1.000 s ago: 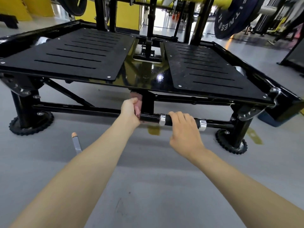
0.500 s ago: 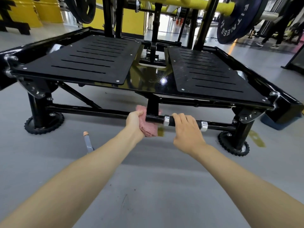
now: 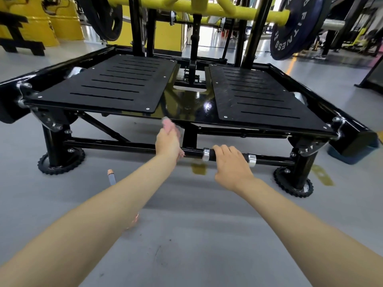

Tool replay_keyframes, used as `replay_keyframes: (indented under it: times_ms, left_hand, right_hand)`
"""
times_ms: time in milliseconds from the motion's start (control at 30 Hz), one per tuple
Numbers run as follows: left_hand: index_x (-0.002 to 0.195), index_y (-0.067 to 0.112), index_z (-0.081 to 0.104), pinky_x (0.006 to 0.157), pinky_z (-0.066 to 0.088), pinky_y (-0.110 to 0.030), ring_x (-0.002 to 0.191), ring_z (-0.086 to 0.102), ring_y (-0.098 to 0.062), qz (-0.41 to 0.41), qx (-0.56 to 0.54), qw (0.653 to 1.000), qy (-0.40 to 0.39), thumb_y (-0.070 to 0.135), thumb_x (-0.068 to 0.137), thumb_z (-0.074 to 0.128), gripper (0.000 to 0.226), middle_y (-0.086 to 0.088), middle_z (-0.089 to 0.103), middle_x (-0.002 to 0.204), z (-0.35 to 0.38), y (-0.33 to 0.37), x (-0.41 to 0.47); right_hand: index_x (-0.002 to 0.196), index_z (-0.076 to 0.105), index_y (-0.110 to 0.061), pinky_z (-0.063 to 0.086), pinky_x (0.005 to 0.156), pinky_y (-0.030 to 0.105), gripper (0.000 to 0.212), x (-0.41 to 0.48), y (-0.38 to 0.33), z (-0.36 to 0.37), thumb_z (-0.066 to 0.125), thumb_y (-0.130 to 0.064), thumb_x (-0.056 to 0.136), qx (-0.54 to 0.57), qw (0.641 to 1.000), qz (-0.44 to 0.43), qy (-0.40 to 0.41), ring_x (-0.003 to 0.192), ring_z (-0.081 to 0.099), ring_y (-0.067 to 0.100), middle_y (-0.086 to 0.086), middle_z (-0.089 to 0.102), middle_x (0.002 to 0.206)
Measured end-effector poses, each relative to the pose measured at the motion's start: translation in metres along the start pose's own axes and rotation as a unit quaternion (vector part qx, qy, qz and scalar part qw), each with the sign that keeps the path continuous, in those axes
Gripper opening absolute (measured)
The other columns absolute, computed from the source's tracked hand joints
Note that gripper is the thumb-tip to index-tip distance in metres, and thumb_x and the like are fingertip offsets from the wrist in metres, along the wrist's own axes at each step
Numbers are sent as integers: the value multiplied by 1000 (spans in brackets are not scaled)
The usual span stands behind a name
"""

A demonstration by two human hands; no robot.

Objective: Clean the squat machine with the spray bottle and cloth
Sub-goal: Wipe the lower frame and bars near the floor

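1. The left hand (image 3: pixel 167 141) has its fingers curled round the pink cloth (image 3: pixel 169 124). It holds the cloth against the left face of the post (image 3: pixel 189 137) under the machine (image 3: pixel 124 85). The cloth is blurred, and this looks like a wiping stroke on the post.
2. The right hand (image 3: pixel 232 164) is wrapped over the bar (image 3: pixel 114 145) just right of the post, between two silver collars (image 3: pixel 206 154). It holds no tool, so it is probably bracing the person while they reach low.
3. The bottle (image 3: pixel 111 177) is on the floor (image 3: pixel 196 235), left of the post and nearer the person, apart from both hands. The left forearm hides part of it, so I cannot tell whether it stands upright. Likely it was set down to free both hands for wiping.
4. The floor is smooth grey, with a yellow mark (image 3: pixel 199 168) just below the bar, right of the post.
5. The room is a gym. Behind and above the post are a yellow frame (image 3: pixel 186 7) and dark weight plates (image 3: pixel 294 27).
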State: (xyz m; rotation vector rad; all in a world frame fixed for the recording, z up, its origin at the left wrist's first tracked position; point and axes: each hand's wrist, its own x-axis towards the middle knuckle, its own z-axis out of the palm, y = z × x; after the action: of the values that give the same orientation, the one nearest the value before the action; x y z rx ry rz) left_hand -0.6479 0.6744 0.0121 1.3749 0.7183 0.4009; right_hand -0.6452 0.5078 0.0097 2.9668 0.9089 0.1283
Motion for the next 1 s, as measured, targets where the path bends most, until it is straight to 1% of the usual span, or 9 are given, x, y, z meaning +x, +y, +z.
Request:
replay_keyframes:
  times_ms: [67, 133, 200, 233, 433, 667, 833, 900, 1000]
  left_hand:
    - [123, 3, 56, 39, 37, -15, 31, 45, -17, 33, 134, 990, -37, 38, 101, 29, 49, -15, 55, 56, 4, 8, -1]
    - [124, 14, 59, 68, 53, -30, 76, 63, -26, 117, 265, 952, -97, 26, 102, 32, 37, -15, 66, 100, 10, 7, -8]
    - [129, 18, 58, 97, 42, -34, 118, 53, -28, 227, 374, 888, -146, 5, 97, 37, 41, -8, 58, 129, 14, 2, -19]
    - [129, 19, 59, 99, 40, -34, 121, 51, -28, 256, 407, 864, -149, 2, 95, 39, 43, -6, 58, 130, 14, -1, -21]
    - [115, 28, 61, 82, 47, -36, 100, 59, -27, 279, 467, 824, -159, 17, 98, 41, 29, 0, 67, 108, 3, -1, -24]
    - [106, 24, 60, 62, 47, -27, 71, 60, -21, 269, 446, 837, -170, 16, 99, 37, 25, 1, 65, 86, -11, 12, -54]
    - [72, 12, 46, 61, 38, -30, 74, 52, -22, 194, 365, 885, -214, 14, 97, 40, 26, -3, 56, 74, -39, 24, -52]
    - [70, 14, 47, 64, 37, -31, 76, 51, -23, 173, 346, 902, -192, 12, 95, 42, 25, -4, 56, 76, -54, 23, -51]
    - [95, 9, 63, 68, 45, -28, 80, 61, -23, 96, 162, 959, -210, 11, 97, 45, 18, -7, 66, 87, -74, 28, -59]
  right_hand:
    - [135, 31, -12, 26, 109, 34, 59, 0, 0, -1, 53, -14, 81, -4, 1000, -1, -4, 112, 41, 26, 5, 43, 122]
    - [138, 28, -10, 25, 110, 35, 63, -2, 1, -1, 54, -16, 81, -6, 1000, -2, -9, 115, 40, 27, 6, 42, 124]
    - [141, 25, -9, 22, 112, 36, 67, -2, 2, 0, 54, -17, 82, -13, 1000, -7, -12, 118, 38, 28, 6, 41, 127]
    - [142, 23, -9, 21, 113, 36, 68, -2, 3, 0, 54, -16, 82, -15, 1000, -8, -15, 120, 38, 28, 6, 40, 128]
    - [144, 23, -8, 21, 114, 36, 67, -3, 2, -6, 52, -17, 84, 16, 999, 5, -39, 125, 36, 27, 7, 40, 132]
    - [143, 27, -10, 20, 114, 37, 68, -2, -3, -14, 54, -26, 83, 56, 997, 32, -50, 129, 36, 26, 7, 42, 135]
    - [152, -1, -12, -15, 115, 48, 95, -4, -31, -14, 55, -34, 79, 70, 994, 42, -74, 146, -6, 28, 12, 4, 157]
    - [152, 8, -15, 8, 119, 46, 112, 4, -59, -16, 60, -40, 56, 311, 941, 58, -117, 145, 9, 26, 8, 12, 155]
    - [147, 27, -22, 40, 99, 33, 101, 13, -90, -29, 67, -31, 54, 653, 742, 141, -61, 127, 41, 22, 7, 37, 145]
